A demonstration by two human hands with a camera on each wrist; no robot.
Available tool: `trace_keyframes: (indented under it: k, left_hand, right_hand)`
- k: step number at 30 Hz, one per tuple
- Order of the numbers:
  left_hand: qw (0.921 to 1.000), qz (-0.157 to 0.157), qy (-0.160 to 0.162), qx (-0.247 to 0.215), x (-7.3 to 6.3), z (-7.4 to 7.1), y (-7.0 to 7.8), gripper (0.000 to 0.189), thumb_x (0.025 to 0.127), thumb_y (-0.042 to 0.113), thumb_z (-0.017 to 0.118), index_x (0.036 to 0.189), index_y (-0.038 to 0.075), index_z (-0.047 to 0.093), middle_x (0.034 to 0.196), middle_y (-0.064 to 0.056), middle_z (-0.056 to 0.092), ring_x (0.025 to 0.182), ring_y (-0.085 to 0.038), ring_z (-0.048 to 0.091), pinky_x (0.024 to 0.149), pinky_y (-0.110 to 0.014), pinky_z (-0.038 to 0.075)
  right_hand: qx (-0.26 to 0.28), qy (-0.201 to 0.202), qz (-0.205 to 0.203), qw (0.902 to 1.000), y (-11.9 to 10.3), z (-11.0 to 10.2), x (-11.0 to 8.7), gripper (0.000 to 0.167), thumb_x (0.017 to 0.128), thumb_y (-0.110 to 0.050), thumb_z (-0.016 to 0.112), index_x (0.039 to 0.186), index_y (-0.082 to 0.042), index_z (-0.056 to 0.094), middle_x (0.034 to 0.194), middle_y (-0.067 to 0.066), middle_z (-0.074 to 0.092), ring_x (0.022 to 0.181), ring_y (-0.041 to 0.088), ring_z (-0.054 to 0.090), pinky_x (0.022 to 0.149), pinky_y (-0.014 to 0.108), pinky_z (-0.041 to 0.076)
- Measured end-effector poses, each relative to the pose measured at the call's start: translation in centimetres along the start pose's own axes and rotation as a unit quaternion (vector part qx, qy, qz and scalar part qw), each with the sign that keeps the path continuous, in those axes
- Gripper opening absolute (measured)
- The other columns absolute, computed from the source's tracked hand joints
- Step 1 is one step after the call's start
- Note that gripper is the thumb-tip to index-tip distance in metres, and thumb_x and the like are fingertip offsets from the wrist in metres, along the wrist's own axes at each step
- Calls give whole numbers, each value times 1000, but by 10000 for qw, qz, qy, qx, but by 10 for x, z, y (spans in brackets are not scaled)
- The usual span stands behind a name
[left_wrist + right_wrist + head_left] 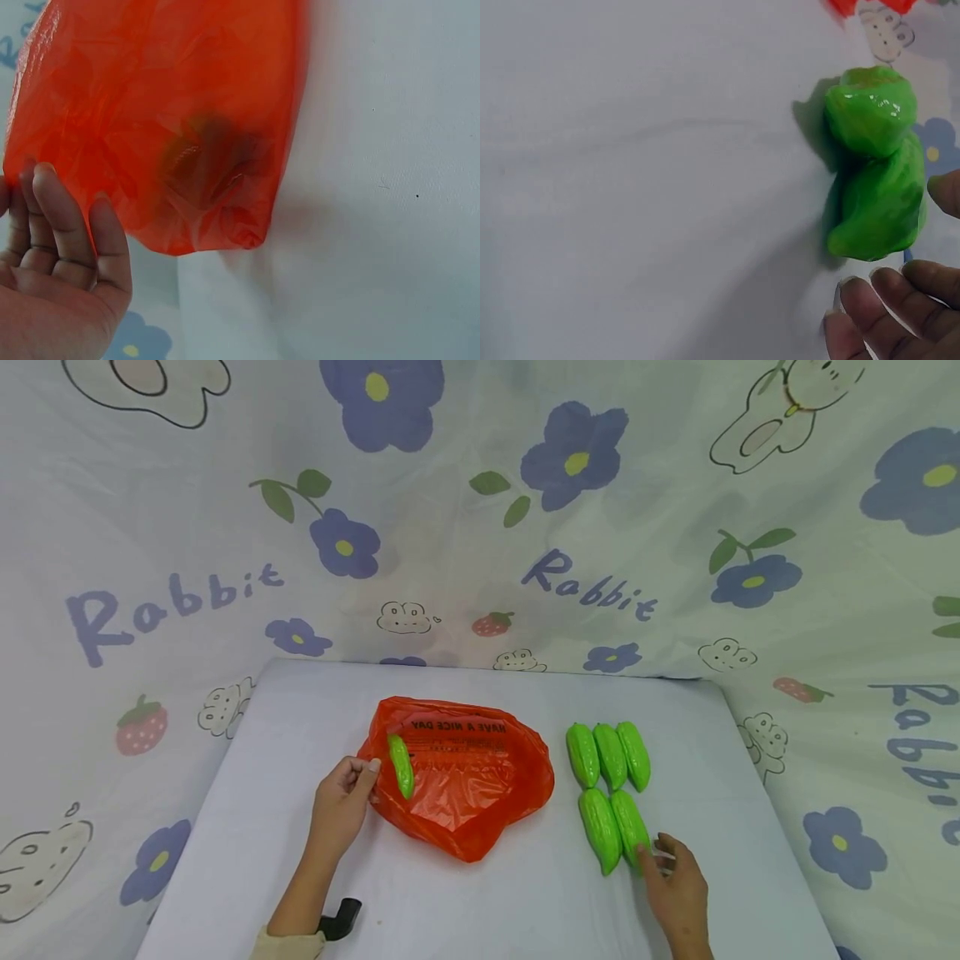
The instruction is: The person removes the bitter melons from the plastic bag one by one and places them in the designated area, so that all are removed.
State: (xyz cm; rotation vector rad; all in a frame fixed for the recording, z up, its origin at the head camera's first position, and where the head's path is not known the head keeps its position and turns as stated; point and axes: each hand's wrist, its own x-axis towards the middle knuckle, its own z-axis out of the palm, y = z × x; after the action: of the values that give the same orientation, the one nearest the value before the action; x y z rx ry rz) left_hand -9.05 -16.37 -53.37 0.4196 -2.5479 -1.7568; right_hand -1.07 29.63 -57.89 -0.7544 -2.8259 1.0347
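A red plastic bag (450, 785) lies on the table with its mouth spread wide and printed lettering inside. My left hand (347, 802) pinches its left rim between thumb and fingers; in the left wrist view the fingers (64, 217) lie along the red film. Inside, near that hand, rests one glossy green bitter melon (401, 767). To the right, a back row of three bitter melons (609, 755) sits behind a front row of two. My right hand (677, 885) is at the front row's right-hand melon (630, 828), thumb and fingers spread apart about its near end.
The white table (300, 718) backs onto a hanging cloth (450, 552) printed with flowers, rabbits and strawberries. A black strap-like piece (341, 920) shows beside the left sleeve (288, 945). Bare white tabletop lies between the bag and the melons.
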Motion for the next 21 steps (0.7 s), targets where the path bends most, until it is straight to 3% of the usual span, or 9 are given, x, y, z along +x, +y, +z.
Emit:
trace_keyframes:
  k: [8,14,17,21]
  left_hand:
    - [10000,2,-18,-12,1,1,1,41,107,46,58,108,5,60,88,-13,62,84,-37,61,70,-32,58]
    - [10000,51,15,5,1,1,3,41,107,46,58,108,5,60,87,-14,61,85,-39,61,69,-32,58]
    - [10000,47,-1,22,2,1,3,41,107,46,58,108,5,61,88,-13,62,84,-38,62,70,-31,58]
    - [10000,47,-26,6,1,1,4,39,107,44,59,108,5,61,88,-14,62,84,-37,62,70,-30,58]
  right_hand:
    - [296,652,-615,9955,-10,-5,7,46,105,-25,64,135,9,57,126,28,64,108,44,68,88,57,57]
    - [588,866,-1187,9874,-31,-13,13,43,105,-23,66,137,5,58,128,21,64,112,37,67,94,53,54]
    - [792,921,-1567,9801,-45,-15,15,40,103,-18,69,136,3,60,128,17,65,111,33,67,97,41,54]
    - [1223,893,-2287,9616,-68,-15,16,37,98,-6,74,131,5,61,126,15,67,110,31,68,97,17,49]
